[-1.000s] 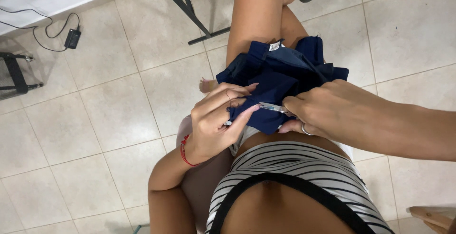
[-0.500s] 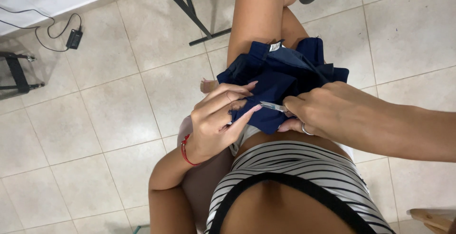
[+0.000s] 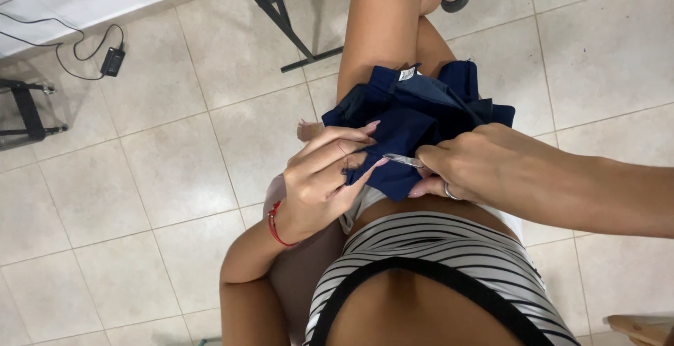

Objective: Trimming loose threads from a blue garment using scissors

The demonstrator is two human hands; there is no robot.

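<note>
Head view: a person sits and looks down at their lap. A dark blue cloth (image 3: 421,125) lies bunched on the lap and over one leg. It has a small white tag at its top edge.

The left hand (image 3: 319,181) is at the near left edge of the cloth. Its fingers are bent and close together, and they pinch a bit of the blue cloth. A thin red band (image 3: 274,225) goes round the left wrist.

The right hand (image 3: 477,163) comes in from the right. Its fingers are curled tight around small metal scissors (image 3: 401,161). The thin tip of the scissors points left, toward the left fingers, and sits on the cloth right beside them. A ring is on one right finger.

The person wears a black and white striped top (image 3: 449,247).

The floor (image 3: 140,177) has pale square tiles. A black cable with a small black box (image 3: 112,60) lies on the floor at the top left. Black metal legs (image 3: 281,9) stand at the top.
</note>
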